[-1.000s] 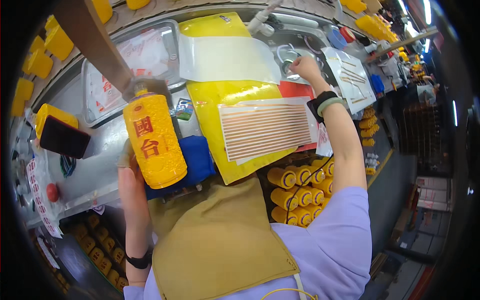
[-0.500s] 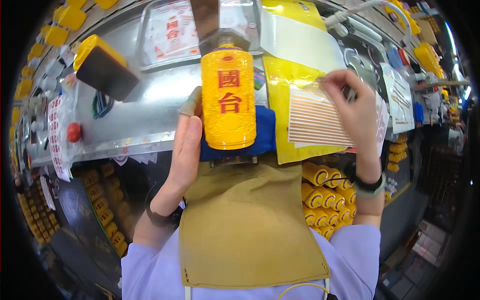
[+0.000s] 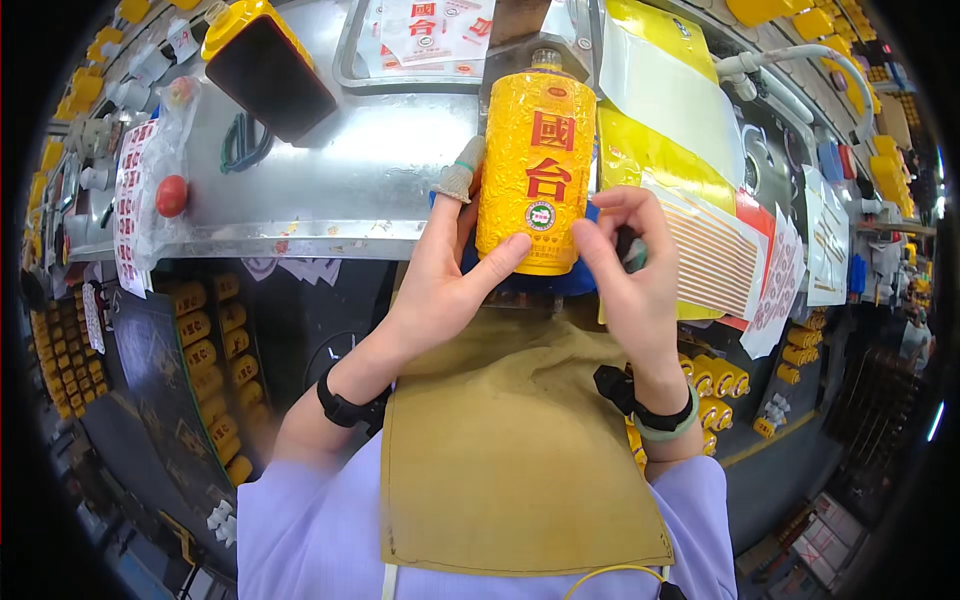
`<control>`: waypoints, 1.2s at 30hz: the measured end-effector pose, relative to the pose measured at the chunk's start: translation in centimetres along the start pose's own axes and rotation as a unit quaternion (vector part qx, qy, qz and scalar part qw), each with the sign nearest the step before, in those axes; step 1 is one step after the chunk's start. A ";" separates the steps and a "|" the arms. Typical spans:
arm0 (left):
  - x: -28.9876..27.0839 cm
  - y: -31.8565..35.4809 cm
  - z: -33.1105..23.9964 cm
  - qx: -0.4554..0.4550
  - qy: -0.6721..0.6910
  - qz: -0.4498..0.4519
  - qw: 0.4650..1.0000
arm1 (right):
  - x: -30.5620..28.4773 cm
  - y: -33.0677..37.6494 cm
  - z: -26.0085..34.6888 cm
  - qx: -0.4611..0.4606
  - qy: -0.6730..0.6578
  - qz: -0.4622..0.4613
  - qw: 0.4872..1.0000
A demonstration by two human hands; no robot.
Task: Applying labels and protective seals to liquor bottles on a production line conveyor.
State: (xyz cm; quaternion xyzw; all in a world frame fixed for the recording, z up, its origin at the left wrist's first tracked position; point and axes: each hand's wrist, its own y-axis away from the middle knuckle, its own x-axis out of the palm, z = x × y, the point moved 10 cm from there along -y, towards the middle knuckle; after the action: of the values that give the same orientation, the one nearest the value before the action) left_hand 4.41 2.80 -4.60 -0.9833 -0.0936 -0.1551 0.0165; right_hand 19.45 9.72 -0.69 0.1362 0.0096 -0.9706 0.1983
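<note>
A yellow embossed bottle (image 3: 515,120) with large red characters stands tilted in front of me. My left hand (image 3: 440,290) wraps its left side, thumb pressed on the lower front; a grey cover (image 3: 456,182) sits on one finger. A small round green-and-white emblem (image 3: 540,217) shows on the bottle's lower front. At the lower right edge of the bottle is my right hand (image 3: 640,285), its fingers curled and thumb against the bottle; whether something thin is pinched there is hidden. Beside it lies a sheet of thin orange-brown strips (image 3: 705,245).
Yellow sheeting (image 3: 640,150) lies right of the bottle, with red-printed sheets (image 3: 778,285) beyond. A metal tray (image 3: 350,65) holds printed labels. A yellow container with a dark base (image 3: 270,80) and a red ball (image 3: 171,196) are on the left. Yellow bottles (image 3: 205,355) are stacked below.
My right hand has come left from the strip sheet to the bottle's lower right edge. My left thumb now lies across the bottle's front. The round emblem now shows. The whole view has shifted.
</note>
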 end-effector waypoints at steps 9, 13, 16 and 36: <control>0.2 0.2 0.1 -0.008 0.008 0.014 1.000 | 1.0 0.6 -3.4 0.074 -0.129 0.057 0.987; 0.0 0.3 0.1 -0.010 0.046 0.006 0.999 | 1.0 0.9 -4.1 0.115 -0.169 0.058 0.977; 0.3 0.5 -0.2 0.010 -0.029 0.009 0.999 | 1.1 0.8 -4.0 0.111 -0.165 0.060 0.978; 0.6 0.6 -0.5 0.023 -0.068 -0.021 0.997 | 1.0 1.0 -4.0 0.099 -0.158 0.071 0.980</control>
State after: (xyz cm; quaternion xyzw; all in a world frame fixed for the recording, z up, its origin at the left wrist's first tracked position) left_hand 4.97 2.33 -3.93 -0.9887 -0.1187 -0.0863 0.0299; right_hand 19.98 8.70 -4.82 0.0006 -0.1279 -0.9595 0.2511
